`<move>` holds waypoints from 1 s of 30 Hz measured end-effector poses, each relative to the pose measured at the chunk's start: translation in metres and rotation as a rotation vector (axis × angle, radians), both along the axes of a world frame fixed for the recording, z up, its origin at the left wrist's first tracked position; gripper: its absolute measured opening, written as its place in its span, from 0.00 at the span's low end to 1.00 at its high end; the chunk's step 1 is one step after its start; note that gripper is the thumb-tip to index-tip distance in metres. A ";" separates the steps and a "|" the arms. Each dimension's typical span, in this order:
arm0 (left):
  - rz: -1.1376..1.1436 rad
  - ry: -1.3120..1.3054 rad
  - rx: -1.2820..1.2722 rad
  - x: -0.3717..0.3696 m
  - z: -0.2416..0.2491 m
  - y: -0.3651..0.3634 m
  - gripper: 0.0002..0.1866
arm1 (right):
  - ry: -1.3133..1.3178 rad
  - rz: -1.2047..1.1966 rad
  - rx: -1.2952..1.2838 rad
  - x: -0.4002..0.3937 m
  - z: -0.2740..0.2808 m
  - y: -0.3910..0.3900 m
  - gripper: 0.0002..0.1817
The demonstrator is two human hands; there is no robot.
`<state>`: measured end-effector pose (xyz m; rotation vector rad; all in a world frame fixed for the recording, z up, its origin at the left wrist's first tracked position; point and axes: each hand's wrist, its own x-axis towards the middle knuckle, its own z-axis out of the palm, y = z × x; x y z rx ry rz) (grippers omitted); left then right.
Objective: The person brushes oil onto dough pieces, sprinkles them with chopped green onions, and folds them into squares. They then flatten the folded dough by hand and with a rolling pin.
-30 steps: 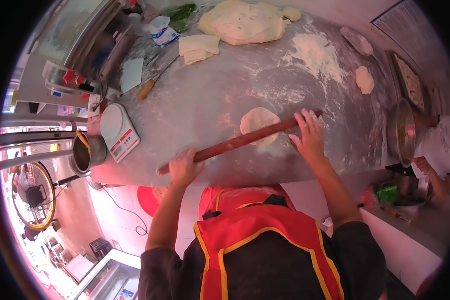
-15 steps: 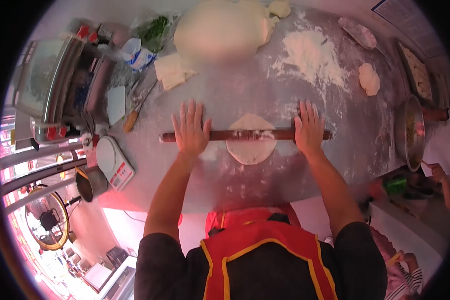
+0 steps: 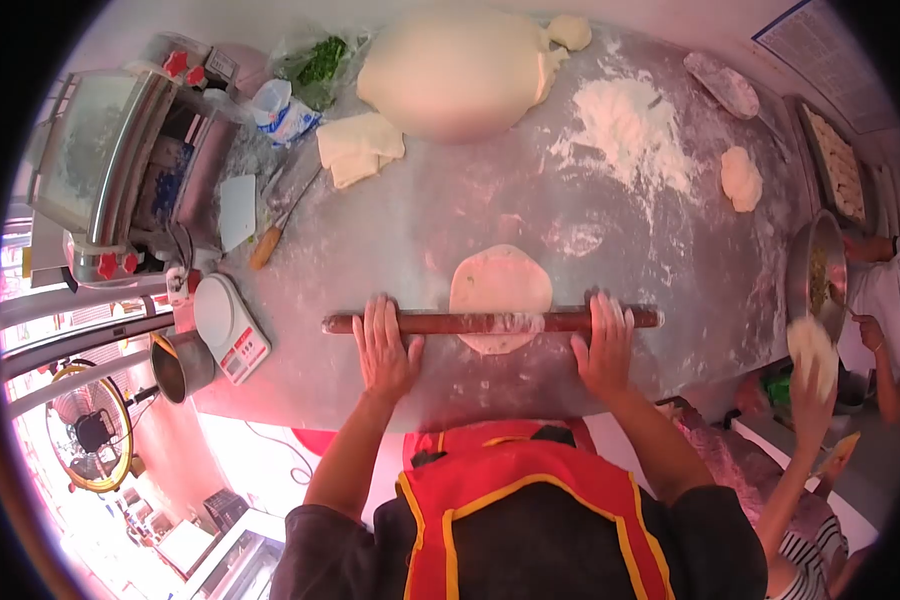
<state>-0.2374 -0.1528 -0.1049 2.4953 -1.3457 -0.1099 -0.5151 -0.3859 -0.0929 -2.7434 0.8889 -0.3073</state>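
A dark wooden rolling pin (image 3: 440, 324) lies crosswise over the near part of a flat round of dough (image 3: 500, 280). Flour marks the middle of the pin. My left hand (image 3: 385, 352) rests on the pin's left part, fingers stretched out over the wood. On its right part lies my right hand (image 3: 604, 350), also flat with straight fingers. Both hands are open and press from above, either side of the dough. The dough shows on both sides of the pin.
A big dough mass (image 3: 455, 75) and loose flour (image 3: 625, 130) lie at the back. Left stand a kitchen scale (image 3: 232, 325) and a roller machine (image 3: 120, 160). At right, another person's hand (image 3: 815, 360) is near a metal bowl (image 3: 802, 270); a dough piece (image 3: 740, 180) lies closer in.
Both my hands and the rolling pin have moved toward my body, from the dough's middle to its near part. At the right, another person's raised hand has come into view near the bowl.
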 end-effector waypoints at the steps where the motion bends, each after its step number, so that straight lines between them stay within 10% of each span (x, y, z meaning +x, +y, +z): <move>1: -0.010 -0.040 0.002 0.023 -0.009 -0.020 0.36 | -0.015 -0.032 0.029 0.023 -0.003 -0.023 0.36; 6: 0.026 -0.329 -0.057 0.120 0.001 -0.149 0.33 | 0.083 -0.117 -0.206 0.114 -0.020 -0.121 0.33; 16: -0.108 0.040 -0.022 0.020 0.014 -0.001 0.32 | -0.080 0.074 -0.006 0.034 -0.017 -0.027 0.31; 21: -0.196 0.077 -0.100 0.015 0.018 0.009 0.18 | 0.005 0.031 1.080 0.193 -0.045 -0.094 0.30; 25: -0.112 0.174 -0.018 -0.033 0.040 0.042 0.18 | 0.667 0.565 0.648 0.274 0.011 -0.026 0.15; 27: -0.080 0.256 -0.039 -0.049 0.043 0.052 0.17 | -0.007 1.201 0.259 0.283 -0.060 0.027 0.14; 30: -0.038 0.224 -0.101 -0.056 0.039 0.059 0.18 | -0.047 0.998 0.455 0.296 -0.048 0.073 0.14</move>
